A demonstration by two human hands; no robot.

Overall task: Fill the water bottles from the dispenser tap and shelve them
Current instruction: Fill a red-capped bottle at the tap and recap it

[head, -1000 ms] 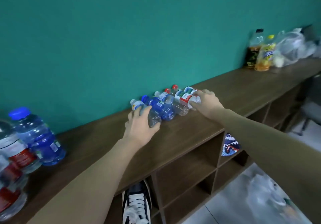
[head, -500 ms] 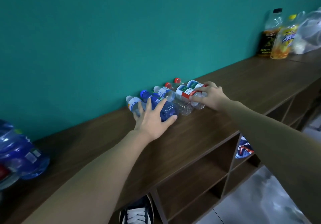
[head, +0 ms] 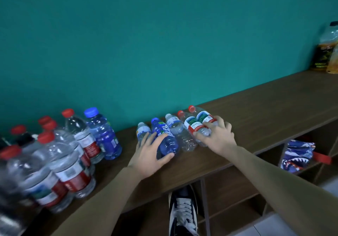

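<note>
Several small bottles lie on their sides in a row on the brown shelf top (head: 256, 118), caps toward the teal wall. From the left they are a white-capped bottle (head: 141, 130), a blue bottle (head: 167, 142), a clear bottle (head: 181, 136) and two red-labelled bottles (head: 193, 126). My left hand (head: 149, 155) rests with spread, fairly straight fingers across the white-capped and blue bottles, thumb against the blue bottle's base. My right hand (head: 218, 139) curls its fingers over the lower ends of the red-labelled bottles.
A cluster of upright capped water bottles (head: 73, 155) stands at the left of the shelf top. Two drink bottles (head: 324, 49) stand far right. In the cubbies below are a laced shoe (head: 182, 212) and a shark-print cloth (head: 296, 155).
My left hand slid from the white-capped bottle further over the blue one. My right hand stayed on the red-labelled bottles. The view swung left, bringing the upright bottles into sight.
</note>
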